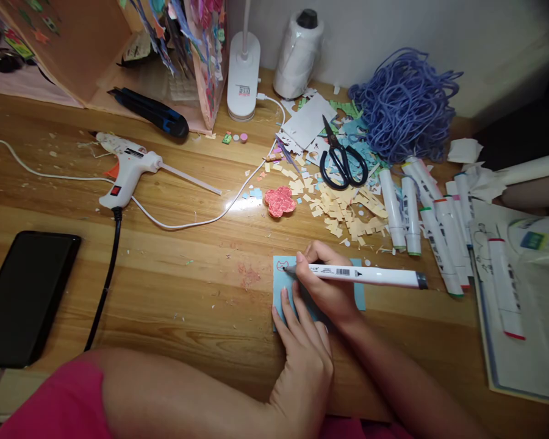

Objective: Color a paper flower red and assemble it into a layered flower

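A small sheet of light blue paper (pixel 279 296) lies on the wooden table in front of me. My left hand (pixel 302 341) rests flat on its lower part, fingers stretched out and holding nothing. Pinched in my right hand (pixel 327 286) is a white marker (pixel 370 275) with a dark grey end, tilted nearly level. Its tip meets a small red outline drawing (pixel 282 266) with dark marks inside, near the sheet's upper left corner. Both hands cover much of the paper. Just above it sits a crinkled red flower shape (pixel 280 201).
Black-handled scissors (pixel 343 164) lie among paper scraps (pixel 348 207). Several markers (pixel 439 238) lie to the right, near a pile of purple cord (pixel 407 103). At left are a glue gun (pixel 125 161), a utility knife (pixel 150 113) and a phone (pixel 27 299). A white cable (pixel 183 227) crosses the table.
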### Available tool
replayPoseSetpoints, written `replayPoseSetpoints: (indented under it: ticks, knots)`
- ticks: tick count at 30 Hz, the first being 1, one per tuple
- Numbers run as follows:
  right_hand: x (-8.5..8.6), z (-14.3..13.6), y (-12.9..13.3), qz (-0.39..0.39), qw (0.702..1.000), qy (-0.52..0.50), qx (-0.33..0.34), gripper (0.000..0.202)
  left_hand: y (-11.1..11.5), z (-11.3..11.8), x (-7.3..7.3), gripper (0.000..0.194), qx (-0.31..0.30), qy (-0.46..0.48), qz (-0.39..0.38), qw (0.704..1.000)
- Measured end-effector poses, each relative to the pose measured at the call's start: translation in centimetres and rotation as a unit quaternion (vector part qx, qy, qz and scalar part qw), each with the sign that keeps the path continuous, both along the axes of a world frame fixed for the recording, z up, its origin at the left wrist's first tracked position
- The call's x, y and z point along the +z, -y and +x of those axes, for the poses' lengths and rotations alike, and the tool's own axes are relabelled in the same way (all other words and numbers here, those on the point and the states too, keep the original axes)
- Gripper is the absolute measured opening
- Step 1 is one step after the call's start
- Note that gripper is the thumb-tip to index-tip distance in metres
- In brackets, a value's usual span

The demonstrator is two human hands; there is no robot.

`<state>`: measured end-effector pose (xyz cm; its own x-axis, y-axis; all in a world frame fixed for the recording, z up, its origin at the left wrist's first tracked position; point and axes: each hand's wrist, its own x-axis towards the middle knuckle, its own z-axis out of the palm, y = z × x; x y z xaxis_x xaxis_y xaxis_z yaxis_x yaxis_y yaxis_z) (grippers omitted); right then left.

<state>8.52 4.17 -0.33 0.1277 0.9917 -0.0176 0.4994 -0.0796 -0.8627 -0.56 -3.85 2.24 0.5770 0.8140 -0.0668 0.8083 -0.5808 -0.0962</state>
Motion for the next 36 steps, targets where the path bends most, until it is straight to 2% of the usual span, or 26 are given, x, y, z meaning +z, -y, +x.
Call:
replayPoseSetpoints:
  ticks: [14,20,36]
  knots:
    - [0.11,-0.06,0.03,-0.001,1.000,0.008,-0.002,0.032,-0.25,-0.26,0.24,0.043,-0.033,-0.006,-0.024,0.999]
    - [0.03,0.03,0.03,0.005,1.000,-0.022,-0.008,0.032,0.06,-0.18,0.29,0.028,-0.017,-0.017,-0.024,0.999]
    - [-0.03,0.03,0.14,-0.004,1.000,0.009,0.007,0.032,-0.19,-0.24,0.47,0.026,-0.031,-0.033,-0.019,0.999]
